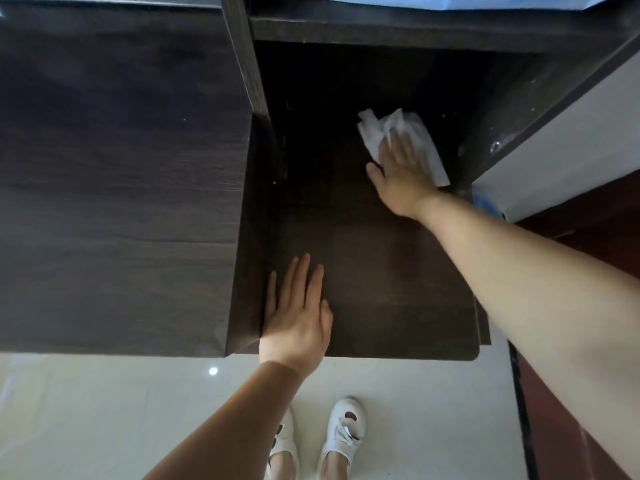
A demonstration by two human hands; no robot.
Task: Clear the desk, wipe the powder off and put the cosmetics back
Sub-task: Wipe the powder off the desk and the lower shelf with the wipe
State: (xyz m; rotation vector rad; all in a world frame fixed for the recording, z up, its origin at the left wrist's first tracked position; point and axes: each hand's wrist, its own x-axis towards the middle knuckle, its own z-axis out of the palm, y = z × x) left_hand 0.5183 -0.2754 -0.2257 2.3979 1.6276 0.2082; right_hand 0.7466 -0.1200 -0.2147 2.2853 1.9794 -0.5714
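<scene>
The dark wooden desk [363, 258] fills the middle of the head view, its top bare of cosmetics. My right hand [401, 171] lies flat on a crumpled white wipe [408, 129] at the desk's far right, pressing it against the surface. My left hand [298, 313] rests palm down with fingers spread near the desk's front left edge and holds nothing. A few pale specks of powder show on the dark surface toward the back and on the right side panel [498, 140].
A higher dark cabinet top [114, 174] adjoins the desk on the left. A dark shelf [398, 29] spans the back. A white wall [571, 140] and red-brown wood [588, 216] stand right. White floor [104, 417] and my white shoes [343, 434] lie below.
</scene>
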